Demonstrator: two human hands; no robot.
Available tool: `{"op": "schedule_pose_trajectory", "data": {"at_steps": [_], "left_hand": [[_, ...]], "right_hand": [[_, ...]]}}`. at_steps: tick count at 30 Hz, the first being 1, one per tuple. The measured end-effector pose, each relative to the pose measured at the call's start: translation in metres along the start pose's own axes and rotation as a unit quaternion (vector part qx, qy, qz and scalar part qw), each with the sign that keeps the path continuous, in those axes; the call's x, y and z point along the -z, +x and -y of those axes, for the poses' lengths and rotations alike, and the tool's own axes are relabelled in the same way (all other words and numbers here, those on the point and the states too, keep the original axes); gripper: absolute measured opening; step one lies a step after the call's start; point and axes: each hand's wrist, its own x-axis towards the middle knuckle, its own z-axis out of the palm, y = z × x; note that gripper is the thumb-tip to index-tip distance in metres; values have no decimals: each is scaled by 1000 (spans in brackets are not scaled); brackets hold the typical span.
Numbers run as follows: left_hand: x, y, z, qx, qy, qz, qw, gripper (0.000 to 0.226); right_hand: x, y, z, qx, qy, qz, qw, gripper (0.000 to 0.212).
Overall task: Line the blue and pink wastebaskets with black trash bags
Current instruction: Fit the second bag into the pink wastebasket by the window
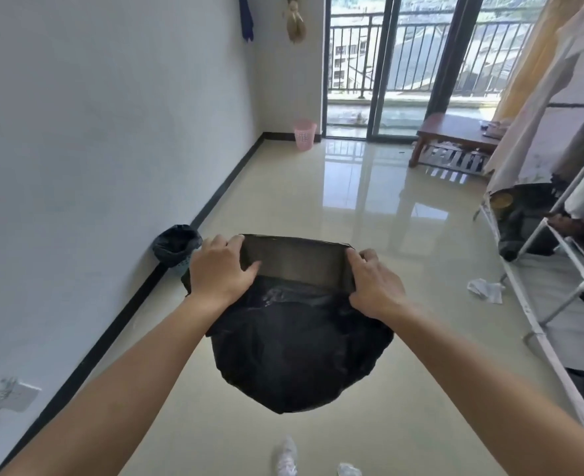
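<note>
I hold a black trash bag [297, 352] in the air over the floor, its mouth stretched wide. My left hand [220, 266] grips the left side of the rim and my right hand [374, 285] grips the right side. The blue wastebasket [177, 247] stands against the left wall just beyond my left hand, with a black bag draped over its rim. The pink wastebasket [305, 134] stands far off in the corner beside the balcony door, with no bag visible in it.
A low wooden table [455, 135] sits at the back right by the sliding glass door [386, 63]. A white clothes rack [555, 255] with hanging garments lines the right side. Crumpled paper [486, 290] lies on the glossy tiled floor.
</note>
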Motion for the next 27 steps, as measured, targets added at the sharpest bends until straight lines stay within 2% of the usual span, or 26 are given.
{"op": "schedule_pose_trajectory", "data": {"at_steps": [4,6,9,11,14,18,21,27], "left_hand": [[-60,101,20,-40,71,53,995,97],[-82,156,24,-58,91,69,992,104],[-108,242,25,-68,89,99,989,108],[-123,305,22,-67,89,108,988,110],[-147,397,10,-61,54,120,989,112],[-202,517,-22,-82,-11,120,989,117],[-247,614,-49,-81,-38,110,990,118],[-305,805,-76,-71,1,94,993,118]], "right_hand": [[1,131,-10,-7,28,-63,998,57],[13,200,-10,-37,60,-72,995,43],[35,294,-12,-57,77,-73,993,38],[51,351,-20,-60,68,-74,993,46],[65,428,-38,-82,71,-54,993,78],[67,542,-72,-87,107,-38,990,99],[70,641,-104,-85,139,-37,986,106],[114,838,-152,-55,160,-35,985,105]]}}
